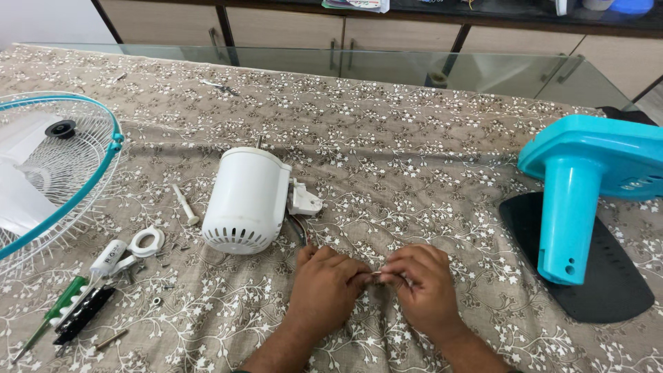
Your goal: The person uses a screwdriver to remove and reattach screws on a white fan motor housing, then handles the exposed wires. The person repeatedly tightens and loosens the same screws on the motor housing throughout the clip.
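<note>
My left hand (323,284) and my right hand (421,282) meet low in the middle of the table, fingertips pinched together on a thin wire end (377,274). Thin wires (301,231) run from that spot back toward a white fan motor housing (246,200) lying on its side just left of and beyond my left hand. The wire itself is mostly hidden under my fingers.
A white and teal fan grille (62,166) lies at the left edge. Screwdrivers and small white parts (103,276) lie front left, and a white pin (185,204) beside the motor. A teal fan stand (580,186) rests on a black plate (608,276) at the right. Floral cloth (387,159) covers the table.
</note>
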